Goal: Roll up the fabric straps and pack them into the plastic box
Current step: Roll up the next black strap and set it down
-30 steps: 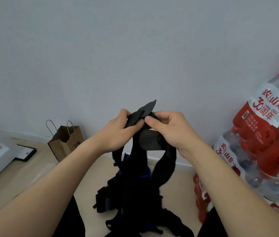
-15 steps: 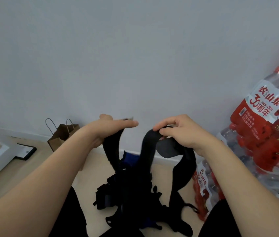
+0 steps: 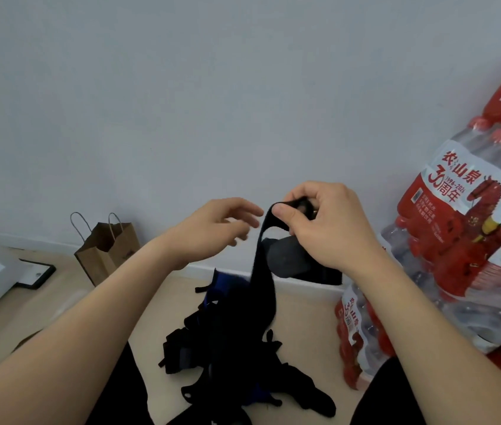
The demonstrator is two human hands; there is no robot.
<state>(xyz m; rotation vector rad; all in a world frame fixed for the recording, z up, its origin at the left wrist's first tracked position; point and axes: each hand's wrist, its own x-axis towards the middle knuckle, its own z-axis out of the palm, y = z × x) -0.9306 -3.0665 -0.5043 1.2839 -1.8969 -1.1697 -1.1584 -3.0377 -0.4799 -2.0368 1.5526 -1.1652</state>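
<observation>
My right hand (image 3: 329, 228) pinches the top end of a black fabric strap (image 3: 262, 271), thumb pressed over the fold and fingers curled behind it, with what looks like a wider dark patch of the strap tucked under the palm. From that pinch the strap hangs almost straight down, so its long axis is near vertical, and its lower part merges into the heap of black and blue straps (image 3: 227, 357) on the floor between my knees. My left hand (image 3: 215, 228) is released, fingers loosely spread, just to the left of the strap's top and not touching it. It is the hand nearer the hanging length, so I judge it should feed the roll. I cannot pick out the plastic box.
</observation>
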